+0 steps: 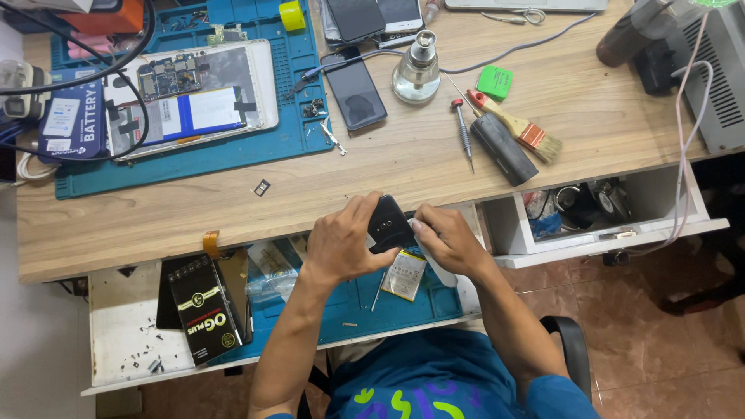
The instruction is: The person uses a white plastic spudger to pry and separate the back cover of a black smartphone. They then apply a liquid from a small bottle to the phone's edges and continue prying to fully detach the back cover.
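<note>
A black phone (389,223) is held above the open desk drawer, gripped between both my hands. My left hand (341,240) wraps its left side from below. My right hand (444,237) pinches its right edge with the fingertips. Under the phone, a flat phone battery (404,275) and a thin tool (378,290) lie on a blue mat (341,306) in the drawer. A small SIM tray (262,187) rests on the wooden desk (403,163) a little to the left.
An opened tablet (190,97) lies on a blue work mat (295,116) at back left. A dark phone (355,89), glass bottle (417,71), screwdriver (463,133), brush (516,126) and black cylinder (503,147) sit mid-desk. A black box (203,309) lies in the drawer; another drawer (597,221) is open right.
</note>
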